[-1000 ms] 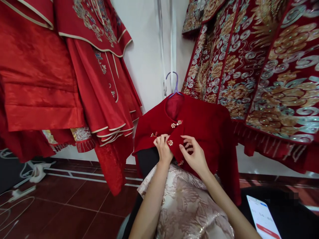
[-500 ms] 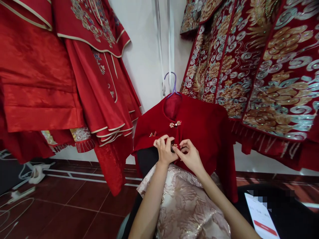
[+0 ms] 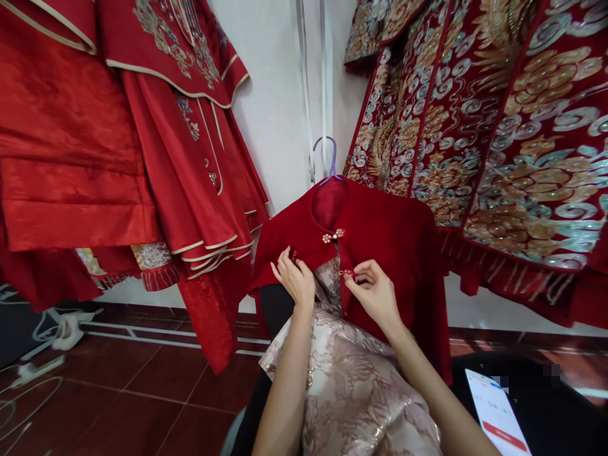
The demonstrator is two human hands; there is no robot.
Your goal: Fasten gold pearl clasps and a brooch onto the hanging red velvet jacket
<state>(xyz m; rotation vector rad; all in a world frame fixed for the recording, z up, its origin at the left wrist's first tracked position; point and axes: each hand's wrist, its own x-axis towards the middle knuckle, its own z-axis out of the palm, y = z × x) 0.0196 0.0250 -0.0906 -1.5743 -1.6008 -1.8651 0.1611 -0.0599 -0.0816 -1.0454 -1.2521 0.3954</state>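
A red velvet jacket (image 3: 389, 234) hangs in front of me on a purple hanger (image 3: 332, 155). Its top beaded clasp (image 3: 333, 236) is fastened at the neck; below it the front edges part, and shiny patterned cloth shows between them. My right hand (image 3: 375, 292) pinches the jacket's right-side front edge at a small beaded button (image 3: 348, 274). Over the left front panel lies my left hand (image 3: 297, 278), its fingers stretched out and nothing visibly gripped. Those fingers partly cover a small red ornament (image 3: 294, 254). Pinkish brocade cloth (image 3: 361, 386) bunches up under my forearms.
Red garments (image 3: 185, 164) hang on the left, and a heavily embroidered red garment (image 3: 475, 145) on the right. A phone (image 3: 496, 411) lies on a black surface at the lower right. White cables, a power strip (image 3: 38, 372) and a pale shoe (image 3: 69, 332) are at the lower left.
My hands were together at the second clasp. My left hand has moved left and spread its fingers; my right has shifted slightly right with the button. The front edges now stand apart there.
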